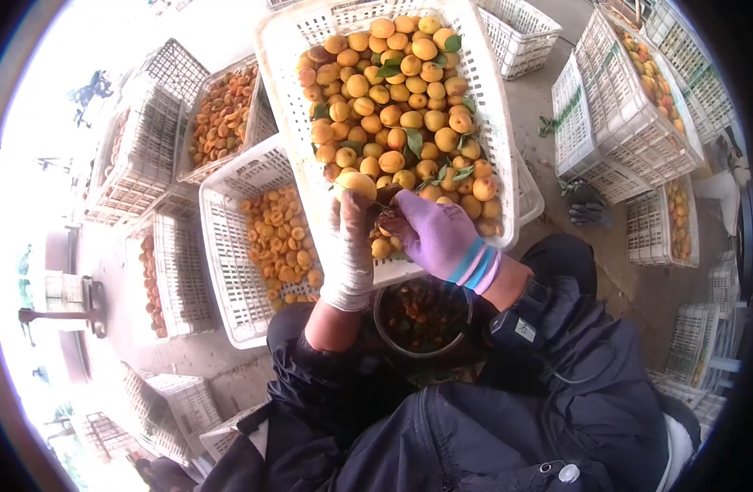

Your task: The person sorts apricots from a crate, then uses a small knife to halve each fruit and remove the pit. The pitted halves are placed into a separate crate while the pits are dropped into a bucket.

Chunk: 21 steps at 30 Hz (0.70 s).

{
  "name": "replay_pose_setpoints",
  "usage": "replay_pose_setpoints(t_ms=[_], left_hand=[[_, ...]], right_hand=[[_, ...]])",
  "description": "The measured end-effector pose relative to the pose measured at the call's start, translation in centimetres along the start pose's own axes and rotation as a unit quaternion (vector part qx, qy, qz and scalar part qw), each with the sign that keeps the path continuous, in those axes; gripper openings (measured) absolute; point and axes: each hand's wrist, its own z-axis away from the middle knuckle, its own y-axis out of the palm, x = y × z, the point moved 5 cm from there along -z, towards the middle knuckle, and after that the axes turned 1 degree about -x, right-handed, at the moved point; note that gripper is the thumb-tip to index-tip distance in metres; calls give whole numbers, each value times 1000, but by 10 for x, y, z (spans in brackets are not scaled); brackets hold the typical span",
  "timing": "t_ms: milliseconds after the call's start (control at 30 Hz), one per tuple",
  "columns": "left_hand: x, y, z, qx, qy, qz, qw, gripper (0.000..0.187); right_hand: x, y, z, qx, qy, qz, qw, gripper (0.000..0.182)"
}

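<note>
My left hand (348,250), in a soiled white glove, has its fingers closed on a yellow apricot (357,185) held up over the near edge of a white plastic crate (283,102). Close beside it, my right hand (439,234) wears a purple glove with striped cuff. Its fingers are pinched together next to the apricot; what they hold is hidden. Whole apricots (390,117) with some green leaves fill the crate. Below both hands, between the knees, sits a round metal bowl (423,354) with dark scraps in it.
Left of the big crate, another white crate (220,271) contains apricot halves (279,238). Crates of orange fruit (225,115) are stacked farther left. On the right stand stacked crates (610,107), with a dark glove (588,207) on the floor beside them.
</note>
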Motion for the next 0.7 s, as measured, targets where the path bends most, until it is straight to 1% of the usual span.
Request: replay_pose_setpoints(t_ms=[33, 67, 100, 133, 167, 200, 233, 267, 300, 333, 367, 400, 433, 467, 500, 533, 600, 633, 667, 700], left_hand=[[-1, 7, 1, -11, -36, 126, 991, 45], [-1, 12, 0, -22, -72, 249, 966, 44], [30, -5, -16, -11, -56, 198, 979, 56], [28, -11, -19, -9, -52, 198, 979, 56], [27, -9, -19, 51, -86, 301, 948, 61], [25, -7, -17, 111, -119, 399, 902, 66], [19, -13, -16, 55, -132, 447, 883, 65], [17, -17, -17, 57, -125, 449, 883, 65], [20, -22, -20, 43, -129, 418, 898, 64], [22, -23, -22, 29, -132, 389, 911, 63], [18, -19, -18, -58, -155, 353, 921, 66], [35, -26, -21, 13, -139, 285, 948, 68], [34, -24, -15, 5, -135, 224, 965, 70], [32, -17, -8, -3, -130, 162, 978, 71], [13, 0, 0, 32, -105, 95, 989, 70], [-4, 13, 8, 62, -79, 23, 995, 68], [16, 16, 17, 180, -69, -46, 980, 69], [25, 15, 18, 151, -58, -60, 985, 68], [22, 17, 17, 121, -50, -76, 988, 67], [16, 16, 17, 109, -38, -138, 984, 64]], right_hand=[[-3, 2, 0, -4, -18, 26, 999, 20], [-3, 3, 0, -8, -37, 52, 998, 20], [-2, 1, 0, -11, -40, 52, 998, 20], [0, 0, 2, -2, -50, 66, 997, 21], [2, -1, 3, 8, -59, 81, 995, 23], [1, -4, 4, 5, -65, 83, 994, 23], [-1, -5, 4, 25, -64, 67, 995, 24], [-2, -7, 4, 45, -63, 51, 996, 25], [-4, -12, 4, 59, -46, 54, 996, 27], [-7, -16, 3, 64, -33, 28, 997, 30], [-8, -23, 1, 34, -17, 8, 999, 30], [-8, -30, -1, 3, -4, -5, 1000, 30], [-18, -27, -1, -33, -1, -79, 996, 28], [-10, -35, -5, -57, 2, -106, 993, 30], [-11, -33, -7, -65, -4, -158, 985, 32], [-14, -28, -8, -72, -10, -212, 974, 35], [0, -25, -9, -47, 4, -330, 943, 35], [-6, -21, -6, -24, 17, -291, 956, 32], [2, -24, -7, -22, 11, -293, 956, 33], [-1, -22, -7, -30, 25, -279, 959, 33]])
